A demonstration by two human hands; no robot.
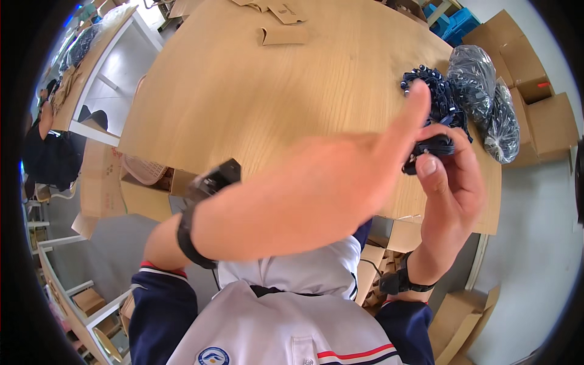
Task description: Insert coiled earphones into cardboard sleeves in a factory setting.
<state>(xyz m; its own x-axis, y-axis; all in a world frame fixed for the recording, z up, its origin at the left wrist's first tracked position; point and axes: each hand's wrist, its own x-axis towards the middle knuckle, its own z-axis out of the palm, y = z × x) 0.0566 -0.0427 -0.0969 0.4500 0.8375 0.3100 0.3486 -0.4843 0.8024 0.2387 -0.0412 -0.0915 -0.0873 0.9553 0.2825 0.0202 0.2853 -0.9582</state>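
Observation:
My right hand (456, 182) is closed on a small coiled black cable (436, 146), held between thumb and fingers above the right side of the table. My left hand (371, 164) reaches across from the left, close beside the coil. One of its digits is stretched out and up; the others are hidden, and the hand is slightly blurred. Just beyond both hands lies a heap of dark cable bundles (447, 100) with pale connector ends.
Clear plastic bags of dark cables (471, 76) lie at the table's right edge, by open cardboard boxes (517, 55). Flat cardboard pieces (285, 35) rest on the wooden table (243, 91) at the far side. A box holding a pink basket (146, 169) stands left.

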